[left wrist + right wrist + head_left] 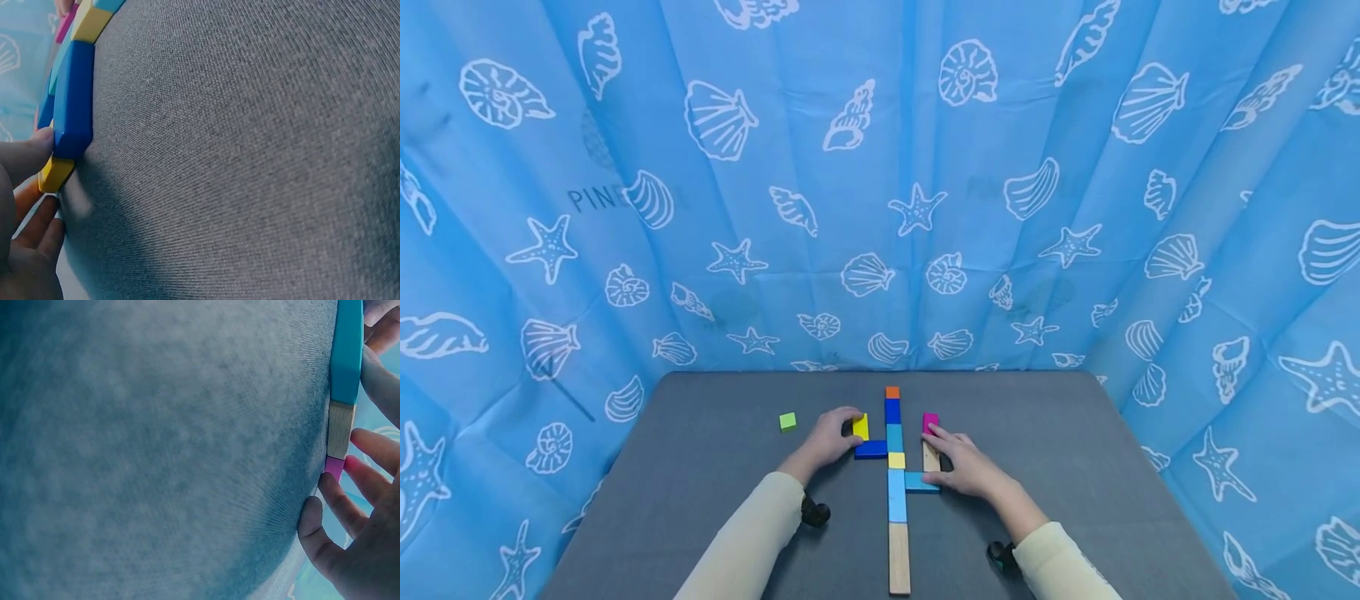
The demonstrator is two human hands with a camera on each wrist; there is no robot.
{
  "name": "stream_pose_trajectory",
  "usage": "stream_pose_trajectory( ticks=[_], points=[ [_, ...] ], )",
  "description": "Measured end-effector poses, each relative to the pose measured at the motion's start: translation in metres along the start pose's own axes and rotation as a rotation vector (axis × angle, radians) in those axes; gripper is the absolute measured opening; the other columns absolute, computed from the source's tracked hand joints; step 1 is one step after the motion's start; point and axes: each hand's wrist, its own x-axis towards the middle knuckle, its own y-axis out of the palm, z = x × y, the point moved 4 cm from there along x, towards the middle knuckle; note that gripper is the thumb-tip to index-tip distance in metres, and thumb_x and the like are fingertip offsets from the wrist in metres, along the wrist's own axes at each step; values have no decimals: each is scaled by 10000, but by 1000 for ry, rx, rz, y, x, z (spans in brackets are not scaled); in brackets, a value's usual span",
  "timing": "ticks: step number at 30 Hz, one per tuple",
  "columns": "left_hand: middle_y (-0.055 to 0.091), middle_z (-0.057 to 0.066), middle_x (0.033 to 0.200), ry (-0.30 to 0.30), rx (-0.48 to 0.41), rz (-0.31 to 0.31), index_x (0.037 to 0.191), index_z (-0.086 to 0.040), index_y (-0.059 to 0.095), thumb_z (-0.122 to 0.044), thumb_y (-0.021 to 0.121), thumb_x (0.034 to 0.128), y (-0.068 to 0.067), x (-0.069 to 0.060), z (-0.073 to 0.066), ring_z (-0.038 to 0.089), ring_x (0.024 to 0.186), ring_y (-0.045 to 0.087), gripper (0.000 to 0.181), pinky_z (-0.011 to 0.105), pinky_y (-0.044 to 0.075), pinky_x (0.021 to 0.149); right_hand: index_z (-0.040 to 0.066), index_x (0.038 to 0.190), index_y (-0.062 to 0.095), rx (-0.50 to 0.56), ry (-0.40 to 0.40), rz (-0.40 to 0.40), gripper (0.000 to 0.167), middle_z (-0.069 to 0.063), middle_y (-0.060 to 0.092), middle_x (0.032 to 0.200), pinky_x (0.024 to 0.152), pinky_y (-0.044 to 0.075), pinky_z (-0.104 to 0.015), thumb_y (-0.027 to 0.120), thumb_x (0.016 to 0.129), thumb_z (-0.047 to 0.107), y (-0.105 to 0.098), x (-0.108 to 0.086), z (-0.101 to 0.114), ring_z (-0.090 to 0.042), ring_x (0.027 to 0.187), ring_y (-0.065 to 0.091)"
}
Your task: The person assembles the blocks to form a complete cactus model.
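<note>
In the head view my left hand [827,438] pinches a yellow block [861,427], index finger at its far end and thumb at its near end. That thumb is beside a dark blue block [871,450]. My right hand [970,468] spreads over the right-hand branch, its fingers touching a magenta block [931,422] and a plain wooden block [931,457]. Its thumb rests on a light blue block [922,482]. In the right wrist view those fingers look extended, with the teal-looking block [345,362] near the thumb.
Between the hands runs a column of blocks: orange [892,392], dark blue [892,411], teal [894,437], pale yellow [897,460], light blue [897,496] and wooden [898,558]. A green cube [787,422] lies apart at the left on the grey table [700,500]. A patterned blue curtain [880,208] hangs behind.
</note>
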Motion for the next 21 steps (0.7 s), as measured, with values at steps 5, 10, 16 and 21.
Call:
stream_pose_trajectory(
  ticks=[5,10,16,21],
  points=[
    [442,126,1559,17,0,6,1421,-142,577,-259,685,978,-2,-2,0,368,1426,419,471,566,356,1140,187,1524,472,5,6,8,786,-36,345,1637,1069,402,-628,772,860,483,0,0,1,-352,1416,384],
    [376,133,1600,44,-32,-33,1426,-133,570,-228,680,980,-9,-6,-2,382,1458,372,469,584,335,1147,183,1523,474,8,8,2,789,-37,350,1635,1065,405,-628,774,857,483,-3,0,3,-355,1412,388],
    [411,134,1576,44,-49,-69,1439,-112,555,-184,626,1011,-25,-14,-2,373,1458,373,440,582,323,1154,195,1527,469,-4,16,3,792,-34,350,1635,1068,405,-625,769,858,494,-1,0,2,-353,1415,388],
    [454,131,1541,20,-72,-126,1425,-124,572,-197,645,1000,-40,-21,7,369,1441,392,437,585,326,1151,189,1527,469,-4,14,3,797,-38,352,1634,1064,407,-628,771,856,494,-1,0,2,-359,1414,390]
  ],
)
